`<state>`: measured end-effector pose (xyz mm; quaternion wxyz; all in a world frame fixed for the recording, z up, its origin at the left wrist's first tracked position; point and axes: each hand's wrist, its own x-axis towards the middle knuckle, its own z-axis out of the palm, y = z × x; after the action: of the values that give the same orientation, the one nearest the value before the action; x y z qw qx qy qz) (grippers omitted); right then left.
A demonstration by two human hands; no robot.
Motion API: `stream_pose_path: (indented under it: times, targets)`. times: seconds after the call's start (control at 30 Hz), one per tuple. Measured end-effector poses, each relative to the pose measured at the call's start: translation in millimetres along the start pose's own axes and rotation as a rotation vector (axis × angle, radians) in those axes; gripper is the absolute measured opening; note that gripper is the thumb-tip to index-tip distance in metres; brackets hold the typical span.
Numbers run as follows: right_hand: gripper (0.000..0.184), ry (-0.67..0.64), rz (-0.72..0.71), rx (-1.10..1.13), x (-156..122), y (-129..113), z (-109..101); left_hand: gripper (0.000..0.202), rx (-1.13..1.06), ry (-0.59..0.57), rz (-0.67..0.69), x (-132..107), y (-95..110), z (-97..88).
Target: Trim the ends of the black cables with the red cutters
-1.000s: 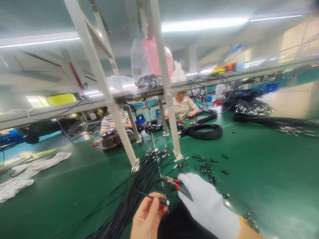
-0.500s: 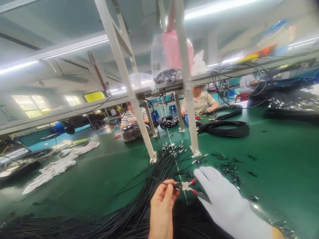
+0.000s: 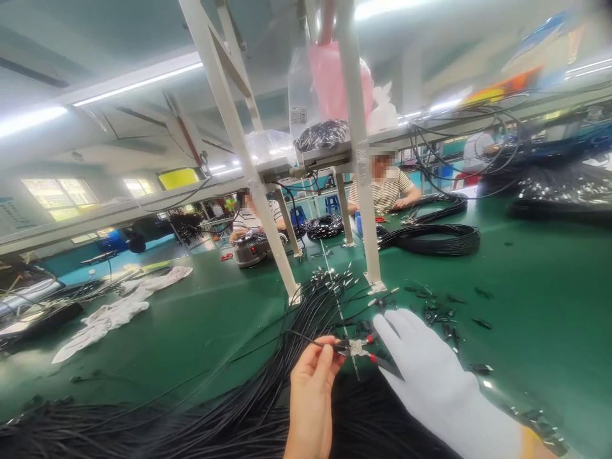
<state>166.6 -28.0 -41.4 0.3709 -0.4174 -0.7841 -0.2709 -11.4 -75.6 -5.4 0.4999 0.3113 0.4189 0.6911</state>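
My bare left hand (image 3: 313,389) pinches the end of a thin black cable (image 3: 306,338) and holds it up to the jaws of small red-handled pliers (image 3: 359,349). My right hand (image 3: 425,376), in a white glove, grips the pliers' handles. Both hands hover over a thick bundle of black cables (image 3: 248,408) that fans out across the green table (image 3: 526,299), its metal-tipped ends (image 3: 329,278) lying near a white frame leg.
Small black cut pieces (image 3: 437,312) lie scattered right of my hands. White frame legs (image 3: 368,191) stand just ahead. Coils of black cable (image 3: 440,239) and two seated people (image 3: 385,185) are further back. White cloths (image 3: 119,312) lie at the left.
The view has swung left and steadied. My left hand has brought the cable end from below up to the pliers' jaws, where it stays.
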Motion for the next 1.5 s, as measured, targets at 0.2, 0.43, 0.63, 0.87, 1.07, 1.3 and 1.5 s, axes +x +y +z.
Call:
stream_pose_path:
  times: [0.2,0.43,0.63,0.87,1.07,1.3,1.5]
  targets:
    - [0.038,-0.075,-0.001,-0.08,7.3,-0.4,-7.8,0.032,-0.002,0.017,0.003,-2.2,1.3,0.3]
    - [0.029,-0.091,-0.012,-0.044,6.2,2.7,-7.1,0.032,0.013,0.02,0.003,-2.1,1.3,0.2]
    - [0.025,-0.142,0.015,-0.013,4.4,3.1,-7.3,0.033,0.029,0.045,0.041,-0.3,-3.3,0.3]
    - [0.022,-0.152,0.014,0.0,3.3,5.7,-7.3,0.038,0.024,0.086,0.057,3.7,-11.1,-1.6]
    - [0.018,-0.179,0.016,0.002,1.0,4.2,-6.4,0.036,0.046,0.129,0.101,6.4,-16.4,-2.6]
    - [0.02,-0.212,0.04,-0.012,-5.3,-4.5,-2.9,0.034,0.34,0.121,0.274,10.6,-28.4,-16.4]
    - [0.022,-0.159,0.033,-0.063,-6.4,-12.5,-1.4,0.038,0.334,0.169,0.32,10.0,-30.7,-15.6]
